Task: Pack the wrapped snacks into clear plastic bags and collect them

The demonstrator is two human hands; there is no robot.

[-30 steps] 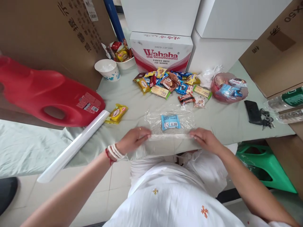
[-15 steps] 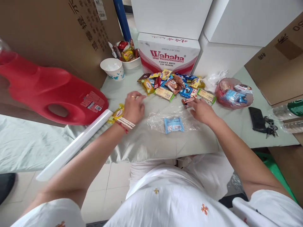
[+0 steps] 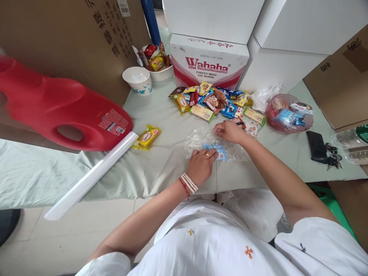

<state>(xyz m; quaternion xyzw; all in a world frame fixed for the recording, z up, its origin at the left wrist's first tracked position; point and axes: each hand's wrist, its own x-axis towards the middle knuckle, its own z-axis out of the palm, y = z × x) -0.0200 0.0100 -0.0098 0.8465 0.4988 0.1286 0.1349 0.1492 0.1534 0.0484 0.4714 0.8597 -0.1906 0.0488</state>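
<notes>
By the left hand (image 3: 199, 166) (a ring (image 3: 207, 155) is worn), the blue packet (image 3: 222, 154) is partly covered; whether it is gripped cannot be told. The right hand (image 3: 230, 132) is held curled at the clear plastic (image 3: 191, 142), any pinch unclear. Packet and plastic are laid on the pale cloth (image 3: 169, 124); beyond, snacks (image 3: 213, 102) are heaped before the Wahaha box (image 3: 207, 64).

A storage-like room is suggested, though whether it belongs to a home, a shop or an office cannot be told. Brown cartons (image 3: 66, 38) are stood at either side, and white boxes (image 3: 212, 17) are stacked above and beside a carton (image 3: 211, 63) printed "Wahaha purified water". A table (image 3: 163, 111) is draped in pale green cloth (image 3: 37, 184), on which a heap of wrapped snacks (image 3: 214, 101), a paper cup (image 3: 140, 82) and keys (image 3: 334, 158) are set. The floor (image 3: 63, 234) is tiled in a pale shade
</notes>
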